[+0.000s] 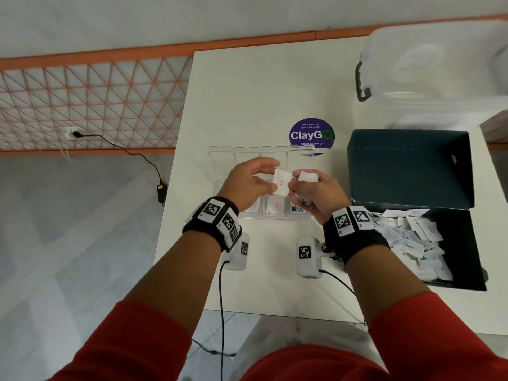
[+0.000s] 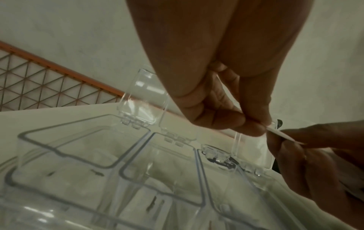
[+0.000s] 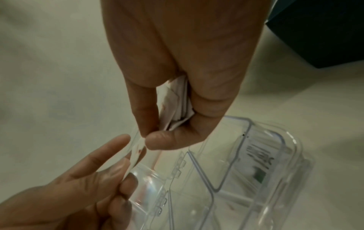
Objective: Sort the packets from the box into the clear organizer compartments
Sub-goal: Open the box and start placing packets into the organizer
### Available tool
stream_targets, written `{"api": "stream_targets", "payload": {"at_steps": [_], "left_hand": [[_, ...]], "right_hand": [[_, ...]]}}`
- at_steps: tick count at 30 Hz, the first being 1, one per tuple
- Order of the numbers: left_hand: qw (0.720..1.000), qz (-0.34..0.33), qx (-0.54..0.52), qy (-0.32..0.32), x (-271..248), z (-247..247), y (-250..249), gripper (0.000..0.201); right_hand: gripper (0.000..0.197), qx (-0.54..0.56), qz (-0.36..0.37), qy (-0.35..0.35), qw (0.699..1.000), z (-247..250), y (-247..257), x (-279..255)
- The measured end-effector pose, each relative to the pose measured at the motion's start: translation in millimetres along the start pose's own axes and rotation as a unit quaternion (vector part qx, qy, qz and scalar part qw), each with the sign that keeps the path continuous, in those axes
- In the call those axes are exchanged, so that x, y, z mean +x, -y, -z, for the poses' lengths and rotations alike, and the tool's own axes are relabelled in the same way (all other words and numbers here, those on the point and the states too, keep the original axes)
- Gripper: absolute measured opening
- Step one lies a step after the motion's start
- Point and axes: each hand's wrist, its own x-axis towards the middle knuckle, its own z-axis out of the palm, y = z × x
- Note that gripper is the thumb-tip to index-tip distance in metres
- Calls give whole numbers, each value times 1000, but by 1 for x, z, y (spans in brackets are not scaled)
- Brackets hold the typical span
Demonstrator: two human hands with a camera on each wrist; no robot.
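Note:
A white salt packet [image 1: 281,182] with red print hangs above the clear organizer [image 1: 275,216], pinched at its left edge by my left hand [image 1: 270,176]. My right hand [image 1: 295,185] touches its right edge and clutches a bundle of white packets [image 1: 308,176] in the palm. In the left wrist view the packet [image 2: 285,137] shows edge-on between my left hand [image 2: 262,127] and the right hand's fingers [image 2: 291,149]. The right wrist view shows the bundle [image 3: 177,105] inside my right hand [image 3: 146,137]. The organizer's lids [image 1: 301,154] stand open. To the right, the dark box [image 1: 467,243] holds several packets [image 1: 412,237].
A red-print packet [image 1: 275,206] and a green-print packet [image 1: 298,209] lie in organizer compartments. The box's lid [image 1: 409,166] stands upright. A clear tub [image 1: 428,64] sits at the back right, and a purple sticker [image 1: 312,133] behind the organizer. The table's left edge [image 1: 176,160] drops to the floor.

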Motion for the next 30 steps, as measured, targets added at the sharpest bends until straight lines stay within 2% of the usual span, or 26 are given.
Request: {"api": "stream_targets", "payload": {"at_steps": [3, 7, 9, 11, 14, 19, 22, 27, 30], "left_hand": [[999, 15, 21, 20, -4, -1, 1, 34], [999, 32, 29, 2, -4, 0, 3, 36], [997, 33, 65, -26, -2, 0, 5, 31], [991, 30, 120, -48, 0, -1, 9, 19], [982, 23, 185, -40, 2, -6, 15, 10], [957, 1, 288, -22, 2, -21, 18, 18], [938, -9, 346, -9, 4, -29, 19, 14], [915, -22, 403, 21, 7, -31, 24, 20], [908, -48, 416, 23, 5, -33, 29, 26]], "right_hand": [[17, 2, 0, -7, 1000, 1, -2, -1], [18, 14, -17, -32, 999, -1, 2, 4], [17, 40, -36, -56, 997, 1, 6, 6], [16, 70, -34, -48, 996, 6, 6, 7], [17, 95, -25, -41, 994, 13, 4, 7], [17, 103, -25, -41, 994, 15, 0, 7], [13, 107, -30, -34, 993, 15, 1, 7], [26, 140, -61, -2, 988, 16, 7, 5], [27, 141, -62, 11, 988, 14, 8, 3]]}}
